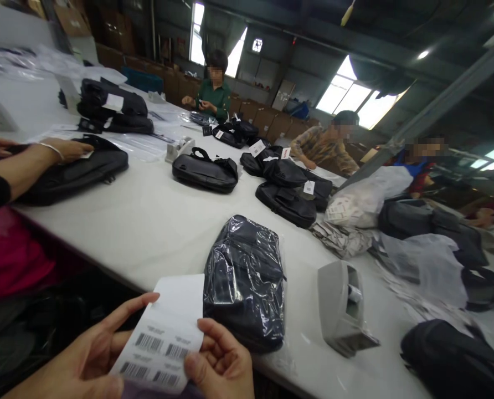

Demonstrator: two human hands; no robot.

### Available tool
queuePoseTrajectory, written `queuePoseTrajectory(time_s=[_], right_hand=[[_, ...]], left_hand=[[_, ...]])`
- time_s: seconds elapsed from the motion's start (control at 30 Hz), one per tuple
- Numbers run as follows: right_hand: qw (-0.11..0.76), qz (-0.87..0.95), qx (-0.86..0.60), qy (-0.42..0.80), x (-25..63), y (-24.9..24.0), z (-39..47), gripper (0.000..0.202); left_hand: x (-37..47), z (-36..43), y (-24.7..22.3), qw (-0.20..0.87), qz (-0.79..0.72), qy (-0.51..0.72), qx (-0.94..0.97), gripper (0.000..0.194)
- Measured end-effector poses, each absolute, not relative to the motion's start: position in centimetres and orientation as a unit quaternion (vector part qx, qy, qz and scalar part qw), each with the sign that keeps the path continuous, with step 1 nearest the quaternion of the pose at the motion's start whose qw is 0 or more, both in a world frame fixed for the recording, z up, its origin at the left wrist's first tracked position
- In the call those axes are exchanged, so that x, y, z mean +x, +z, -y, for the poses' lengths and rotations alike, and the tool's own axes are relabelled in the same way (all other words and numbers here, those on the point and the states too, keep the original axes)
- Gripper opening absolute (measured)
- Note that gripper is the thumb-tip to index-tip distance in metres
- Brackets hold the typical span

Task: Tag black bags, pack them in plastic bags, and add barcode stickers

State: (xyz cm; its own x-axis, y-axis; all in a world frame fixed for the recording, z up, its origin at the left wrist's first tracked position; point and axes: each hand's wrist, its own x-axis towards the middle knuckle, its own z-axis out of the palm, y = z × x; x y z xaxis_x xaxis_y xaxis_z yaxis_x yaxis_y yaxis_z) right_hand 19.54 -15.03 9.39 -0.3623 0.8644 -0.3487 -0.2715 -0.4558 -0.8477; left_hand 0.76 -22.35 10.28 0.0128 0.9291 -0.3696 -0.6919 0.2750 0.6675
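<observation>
Here, I pinch the label sheet point(164, 327), probably light and easily creased, by its sides with left hand point(87, 354) and right hand point(226, 363), beside the near edge of the table point(159, 221).

Barcode label sheet point(161, 332): between left hand point(83, 357) and right hand point(222, 363) | backpack point(247, 288): in plastic sleeve point(231, 272) on table point(155, 227), just beyond sheet | tape dispenser point(334, 310): right of backpack | bag pile point(286, 185): behind backpack

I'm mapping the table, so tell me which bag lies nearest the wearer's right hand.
The dark bag wrapped in glossy plastic, just beyond the right hand and the label sheet; the other bags lie farther away.
</observation>
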Motion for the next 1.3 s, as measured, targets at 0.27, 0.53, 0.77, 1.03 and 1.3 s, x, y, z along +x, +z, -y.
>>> queuePoseTrajectory(time_s=[0.27,0.53,0.77,1.03,1.3], right_hand=[[0.378,0.349,-0.405,0.756,19.6,9.2,14.3,0.067],[0.373,0.351,-0.414,0.752,19.8,8.4,14.2,0.065],[0.366,0.357,-0.446,0.735,19.5,7.1,14.5,0.073],[0.368,0.376,-0.433,0.732,20.3,7.0,14.2,0.066],[0.378,0.422,-0.44,0.696,20.4,6.5,14.3,0.065]], left_hand=[[0.8,22.1,10.6,0.694,-0.407,0.566,0.181,0.107],[-0.6,21.7,10.6,0.491,-0.628,0.474,0.374,0.046],[-0.8,21.0,11.1,0.363,-0.673,0.458,0.454,0.08],[0.4,21.4,9.8,0.526,-0.609,0.493,0.331,0.059],[1.2,21.1,9.3,0.52,-0.615,0.47,0.362,0.032]])
